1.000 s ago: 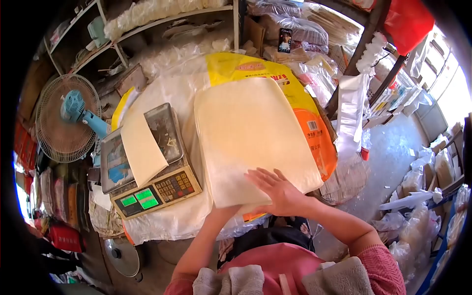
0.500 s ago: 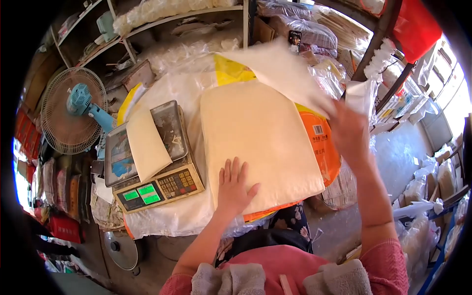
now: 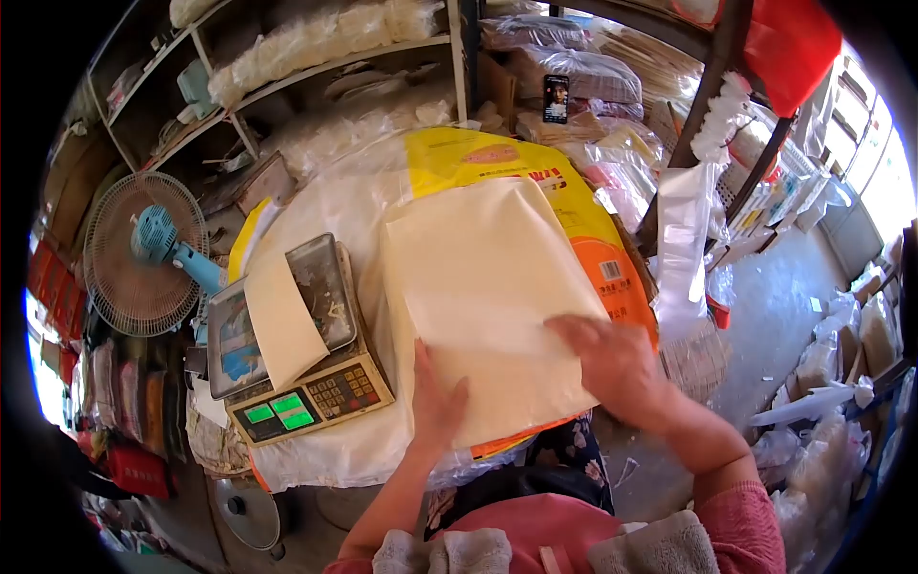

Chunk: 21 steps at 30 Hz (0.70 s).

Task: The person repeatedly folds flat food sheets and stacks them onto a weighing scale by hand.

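Observation:
A stack of thin, cream-coloured sheets lies on the plastic-covered table, the top sheet creased across its near half. My left hand rests at the stack's near left edge, thumb apart from the fingers. On the right side, my right hand has its fingers curled on the top sheet at its edge; its fingertips are slightly blurred. Left of the stack stands a digital scale with lit green displays. One folded cream sheet lies across the scale's metal tray.
A yellow and orange printed sack is spread under the stack. A fan stands at the left, and a phone is propped at the back. Shelves hold bagged goods. A lidded pan sits below the table.
My right hand has come down and inward from the raised position, bringing the lifted sheet down onto the stack. My left hand has shifted to the stack's left edge.

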Tool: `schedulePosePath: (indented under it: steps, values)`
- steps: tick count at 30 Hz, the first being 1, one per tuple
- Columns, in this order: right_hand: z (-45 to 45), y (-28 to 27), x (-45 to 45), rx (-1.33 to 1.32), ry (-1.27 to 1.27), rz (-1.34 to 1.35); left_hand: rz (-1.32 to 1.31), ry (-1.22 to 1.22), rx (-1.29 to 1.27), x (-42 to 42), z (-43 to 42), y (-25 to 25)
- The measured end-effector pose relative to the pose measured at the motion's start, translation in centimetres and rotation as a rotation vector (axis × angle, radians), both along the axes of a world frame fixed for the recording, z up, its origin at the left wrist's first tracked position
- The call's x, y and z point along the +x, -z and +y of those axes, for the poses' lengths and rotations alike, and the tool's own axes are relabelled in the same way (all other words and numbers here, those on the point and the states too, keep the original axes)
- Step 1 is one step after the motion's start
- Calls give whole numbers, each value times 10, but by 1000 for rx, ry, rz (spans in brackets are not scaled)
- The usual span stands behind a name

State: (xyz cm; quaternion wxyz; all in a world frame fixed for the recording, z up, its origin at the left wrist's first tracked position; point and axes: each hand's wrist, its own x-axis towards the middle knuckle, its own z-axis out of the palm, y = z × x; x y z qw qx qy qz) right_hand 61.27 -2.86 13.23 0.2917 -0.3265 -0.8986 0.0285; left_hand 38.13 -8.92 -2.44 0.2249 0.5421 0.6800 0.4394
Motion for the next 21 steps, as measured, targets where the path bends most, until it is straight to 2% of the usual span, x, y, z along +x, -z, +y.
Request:
schedulePosePath:
  steps: [5, 6, 8, 9, 10, 12, 15, 16, 19, 20, 21]
  values:
    - [23, -60, 6, 171, 74, 144, 14, 31, 132, 2, 0, 6]
    - [10, -68, 10, 229, 105, 85, 25, 31, 143, 0, 0, 6]
    - [-9, -69, 11, 306, 51, 81, 148, 52, 19, -2, -3, 8]
    - [-20, -65, 12, 334, 30, 78, 122, 82, 44, -5, -7, 15]
    - [-23, -50, 13, 242, 27, -28, 96, 112, 68, -8, -12, 22]
    - [-28, -1, 15, 217, -103, -142, -133, 182, 326, -21, -7, 49]
    - [-40, 56, 20, 71, -240, -248, -132, -174, 468, -9, -4, 4]
    - [-41, 70, 25, 7, -281, -281, 120, -105, 519, -18, -7, 4]
    - [-42, 94, 46, -120, -172, -428, 524, 326, 381, -58, -2, 9]
    - [-35, 106, 58, -135, -104, -512, 473, 277, 387, -53, -1, -1]
    - [-23, 125, 75, -13, -55, -473, 435, 295, 369, -55, 0, -3]
